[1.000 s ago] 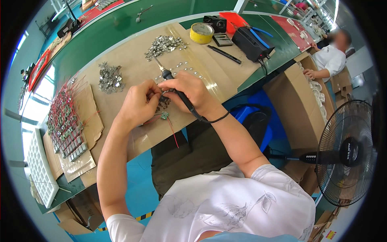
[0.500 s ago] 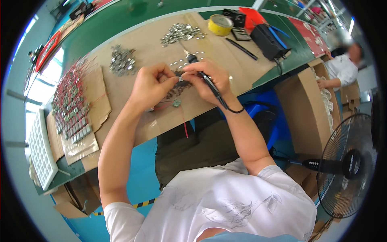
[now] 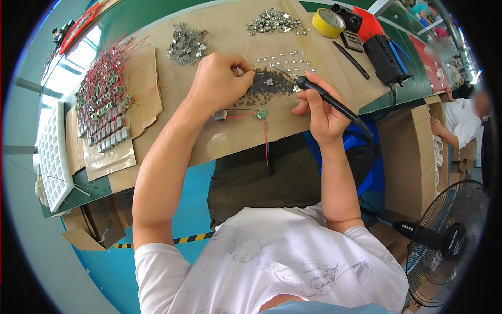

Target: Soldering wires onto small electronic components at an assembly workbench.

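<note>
My right hand [image 3: 324, 112] grips a black soldering iron [image 3: 334, 102], its metal tip pointing up and left over the table. A small silver piece [image 3: 296, 89] shows beside the fingertips; I cannot tell whether they touch it. To the left, my left hand [image 3: 220, 78] is closed in a pinch on something too small to make out. Between the hands, a small silver metal part [image 3: 269, 82] lies on a patch of dark crumbs [image 3: 256, 95]. Nearer me, a small green circuit board [image 3: 261, 113] with red and dark wires lies by a grey block [image 3: 220, 114], partly behind my left wrist.
Small silver parts [image 3: 285, 57] lie in loose rows, with metal heaps [image 3: 277, 22] [image 3: 186, 44] behind. Wired boards [image 3: 102, 104] cover the left side. Yellow tape [image 3: 328, 23] and a black soldering station [image 3: 386, 60] stand back right. A fan [image 3: 449, 240] and another person [image 3: 460, 118] are rightward.
My hands have moved apart; the right one has drawn away rightward with the soldering iron. The silver part on the dark crumbs is now uncovered. The whole view has shifted somewhat.
</note>
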Tool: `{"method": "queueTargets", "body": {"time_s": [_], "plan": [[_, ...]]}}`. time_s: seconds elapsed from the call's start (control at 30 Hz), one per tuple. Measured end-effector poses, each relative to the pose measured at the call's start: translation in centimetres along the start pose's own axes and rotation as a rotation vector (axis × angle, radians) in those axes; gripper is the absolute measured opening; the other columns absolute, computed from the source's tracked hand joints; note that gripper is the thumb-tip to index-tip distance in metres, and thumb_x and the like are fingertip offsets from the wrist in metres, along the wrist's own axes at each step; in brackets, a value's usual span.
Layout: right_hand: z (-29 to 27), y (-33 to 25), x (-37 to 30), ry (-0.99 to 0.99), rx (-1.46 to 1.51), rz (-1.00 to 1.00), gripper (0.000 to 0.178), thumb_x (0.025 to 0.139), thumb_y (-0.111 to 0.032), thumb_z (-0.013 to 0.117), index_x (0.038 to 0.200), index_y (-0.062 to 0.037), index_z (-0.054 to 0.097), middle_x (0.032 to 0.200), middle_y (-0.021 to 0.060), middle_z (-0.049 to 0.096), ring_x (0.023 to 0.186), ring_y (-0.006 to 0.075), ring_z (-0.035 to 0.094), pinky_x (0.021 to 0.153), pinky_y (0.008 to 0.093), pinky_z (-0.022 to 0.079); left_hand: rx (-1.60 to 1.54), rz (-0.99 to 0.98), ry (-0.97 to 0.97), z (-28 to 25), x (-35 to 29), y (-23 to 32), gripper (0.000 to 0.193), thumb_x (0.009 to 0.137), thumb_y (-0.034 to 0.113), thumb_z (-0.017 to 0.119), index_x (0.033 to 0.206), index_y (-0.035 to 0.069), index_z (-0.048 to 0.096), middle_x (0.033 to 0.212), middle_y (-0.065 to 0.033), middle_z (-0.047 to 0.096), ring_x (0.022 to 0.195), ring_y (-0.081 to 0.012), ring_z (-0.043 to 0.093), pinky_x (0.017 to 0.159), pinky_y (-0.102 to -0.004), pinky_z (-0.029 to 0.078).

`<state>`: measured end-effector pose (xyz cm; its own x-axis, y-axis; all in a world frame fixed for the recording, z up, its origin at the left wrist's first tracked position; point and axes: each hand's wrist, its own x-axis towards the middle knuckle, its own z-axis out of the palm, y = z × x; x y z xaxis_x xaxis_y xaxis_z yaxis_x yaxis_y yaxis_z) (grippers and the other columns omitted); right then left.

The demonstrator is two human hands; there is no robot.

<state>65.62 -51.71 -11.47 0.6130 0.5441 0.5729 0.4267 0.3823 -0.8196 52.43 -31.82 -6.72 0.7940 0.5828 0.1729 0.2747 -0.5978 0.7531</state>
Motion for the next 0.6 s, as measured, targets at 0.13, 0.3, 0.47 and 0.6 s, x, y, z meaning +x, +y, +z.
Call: {"method": "queueTargets", "body": {"time_s": [0.13,0.3,0.47,0.6], "plan": [[0.0,-0.2,-0.5,0.002,-0.09,0.06,0.019,0.097,-0.005,0.071,0.113,0.0051,0.072,0.08,0.0076,0.072,0.061,0.0094,0.069,0.053,0.0211,0.054,0.041,0.061,-0.031,0.1,-0.3,0.1,0.015,0.077,0.014,0.072,0.084,0.001,0.077,0.067,-0.0154,0.069,0.065,-0.0314,0.068,0.069,-0.0395,0.056],[0.2,-0.6,-0.5,0.009,-0.152,0.053,0.011,0.093,-0.001,0.07,0.102,0.0038,0.074,0.078,0.0051,0.071,0.062,0.0095,0.071,0.053,0.0199,0.054,0.069,0.163,0.005,0.8,-0.5,-0.7,0.015,0.077,0.013,0.072,0.084,0.001,0.076,0.065,-0.0136,0.065,0.062,-0.0268,0.063,0.064,-0.0375,0.053],[0.2,-0.6,-0.4,-0.001,-0.184,0.023,0.009,0.093,-0.002,0.071,0.1,0.0026,0.074,0.074,0.0037,0.071,0.06,0.009,0.07,0.053,0.0192,0.052,0.078,0.187,-0.006,1.2,-0.6,-1.0,0.015,0.077,0.013,0.075,0.086,0.001,0.076,0.061,-0.0108,0.062,0.056,-0.0191,0.058,0.06,-0.0338,0.05],[0.1,-0.4,-0.3,-0.034,-0.224,-0.001,0.009,0.093,-0.003,0.072,0.1,0.0019,0.074,0.072,0.0029,0.07,0.06,0.0079,0.069,0.052,0.0189,0.05,0.078,0.18,-0.021,1.4,-0.5,-1.0,0.016,0.077,0.014,0.075,0.087,0.001,0.076,0.063,-0.0119,0.064,0.057,-0.0203,0.06,0.061,-0.0345,0.051]]}}
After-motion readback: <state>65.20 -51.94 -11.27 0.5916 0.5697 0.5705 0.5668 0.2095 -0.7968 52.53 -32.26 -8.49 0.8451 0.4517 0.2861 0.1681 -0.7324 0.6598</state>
